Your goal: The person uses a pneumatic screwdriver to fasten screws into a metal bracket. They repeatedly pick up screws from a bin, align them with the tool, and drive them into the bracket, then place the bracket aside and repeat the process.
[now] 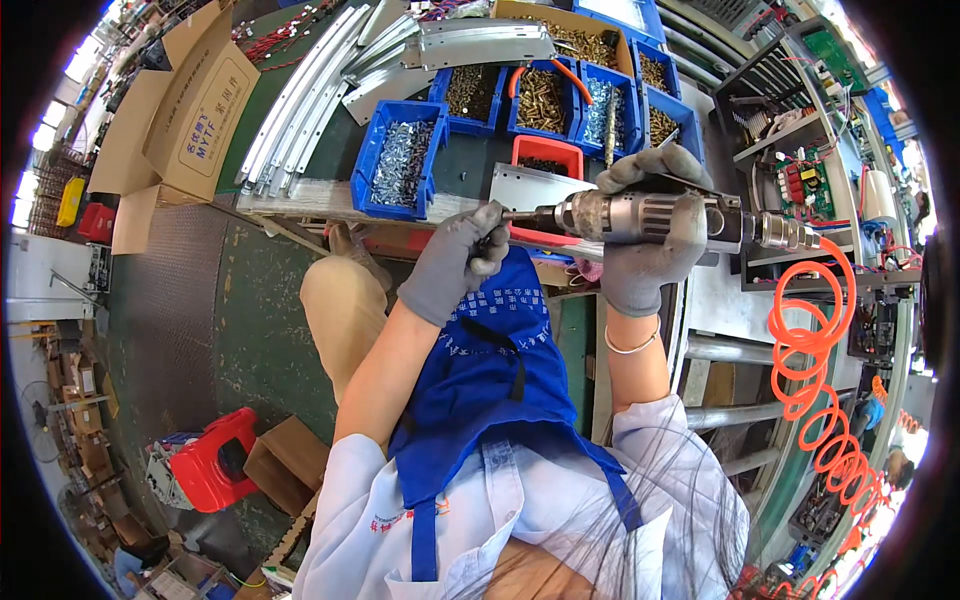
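Note:
My right hand [665, 235], in a grey glove, is wrapped round a silver and black pneumatic screwdriver [620, 217] held level. An orange coiled air hose [805, 350] runs from its rear end down the right side. My gloved left hand [458, 258] is closed at the driver's tip, with fingers pinched by the bit; whether a screw is between them is hidden. Just beyond the tool lie a flat metal plate [515, 188] and a red bin [530, 150] of dark screws. A blue bin [368, 190] of silver screws stands beyond my left hand.
More blue bins [520, 128] of brass-coloured and silver fasteners fill the bench's far side. Long metal strips [300, 100] lie left of them, beside an open cardboard box [205, 120]. A rack with green circuit boards [805, 190] stands at right. A red stool [215, 460] is on the floor at lower left.

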